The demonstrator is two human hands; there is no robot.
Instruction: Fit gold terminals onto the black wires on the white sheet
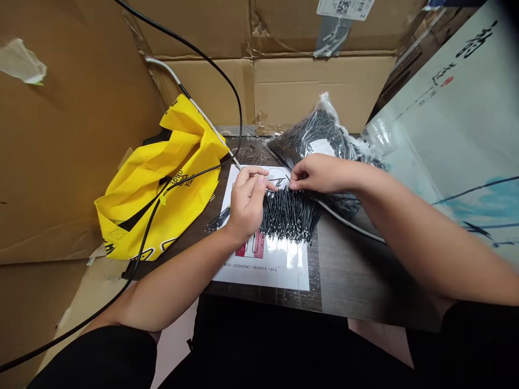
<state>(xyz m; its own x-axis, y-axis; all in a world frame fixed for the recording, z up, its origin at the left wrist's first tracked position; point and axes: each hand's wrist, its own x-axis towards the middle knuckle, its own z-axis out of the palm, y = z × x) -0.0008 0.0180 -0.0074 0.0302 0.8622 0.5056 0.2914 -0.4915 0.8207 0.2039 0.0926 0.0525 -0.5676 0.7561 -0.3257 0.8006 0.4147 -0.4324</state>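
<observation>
A flat row of thin black sticks (290, 215) lies on a white laminated sheet (279, 265) on the dark table (357, 275). My left hand (248, 204) rests curled on the left end of the row, thumb and forefinger pinched over the sticks' top ends. My right hand (318, 173) is closed in a pinch at the top edge of the row, fingertips on the sticks. A few loose sticks (217, 220) stick out to the left under my left hand. Behind my right hand sits a clear plastic bag (320, 135) full of the same black sticks.
A crumpled yellow bag (162, 183) lies at the left of the table. A black cable (154, 210) and a white cable (190, 100) run across it. Cardboard boxes (284, 86) wall in the back and left. A pale printed box (454, 124) stands at the right.
</observation>
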